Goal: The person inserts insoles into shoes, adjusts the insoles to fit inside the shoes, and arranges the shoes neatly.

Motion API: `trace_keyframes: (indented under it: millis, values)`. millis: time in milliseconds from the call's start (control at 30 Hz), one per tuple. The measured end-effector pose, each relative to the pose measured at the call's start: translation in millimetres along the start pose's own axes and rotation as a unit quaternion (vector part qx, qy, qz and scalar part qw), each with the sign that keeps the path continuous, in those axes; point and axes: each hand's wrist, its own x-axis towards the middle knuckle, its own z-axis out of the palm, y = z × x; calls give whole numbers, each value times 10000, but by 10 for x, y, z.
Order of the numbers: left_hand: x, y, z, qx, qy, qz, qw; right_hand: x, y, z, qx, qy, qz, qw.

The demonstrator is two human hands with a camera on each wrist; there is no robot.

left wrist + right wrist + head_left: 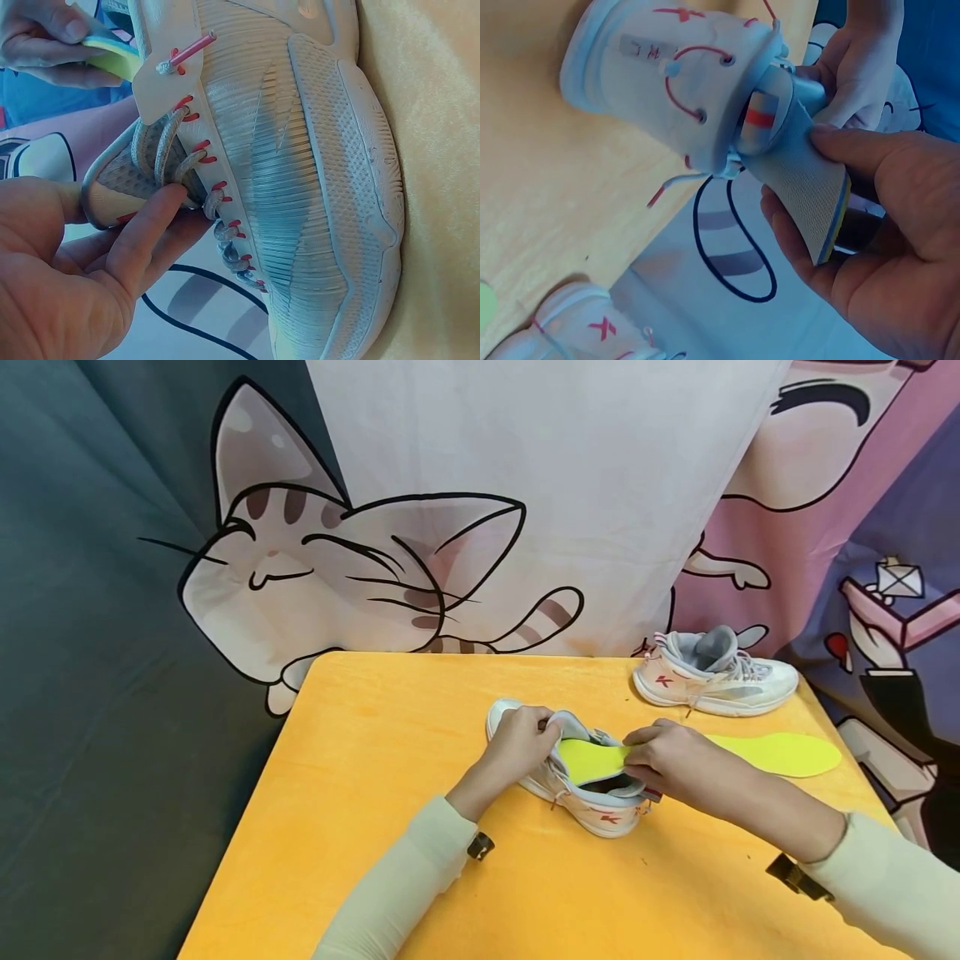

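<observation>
A white sneaker (600, 817) with grey laces and red marks rests on the yellow table, its toe pointing to the far left. The left hand (521, 740) pinches the sneaker's tongue (112, 169) between thumb and fingers, as the left wrist view shows. A bright yellow insole (588, 760) sits partly inside the shoe opening. Its near end is pinched by the right hand (667, 766) above the heel. From the right wrist view the insole's grey underside (799, 180) faces the camera, between thumb and fingers. The insole's front part is hidden in the shoe.
A second white sneaker (720, 681) stands at the table's back right corner, its tongue sticking up. Another yellow insole (787, 753) lies flat nearer, partly behind the right hand. The yellow table (360, 777) ends at the back against a cartoon-printed curtain (570, 485).
</observation>
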Motion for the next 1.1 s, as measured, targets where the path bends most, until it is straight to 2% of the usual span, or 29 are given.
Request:
trace_keyframes:
  millis: [367,667,900,1100]
  values:
    - [-1,0,1,-62,-25,-4,10000,96,-73,115,70,34,294,9995]
    - [-3,-1,2,-177,-69,-39,9998,152,-104,219,-86,283,390,9988]
    - [-10,4,15,-207,-72,-81,9997,131,-107,264,128,319,480,9983]
    - [-9,3,29,-339,-49,-56,9994,111,-127,322,-7,427,502,9978]
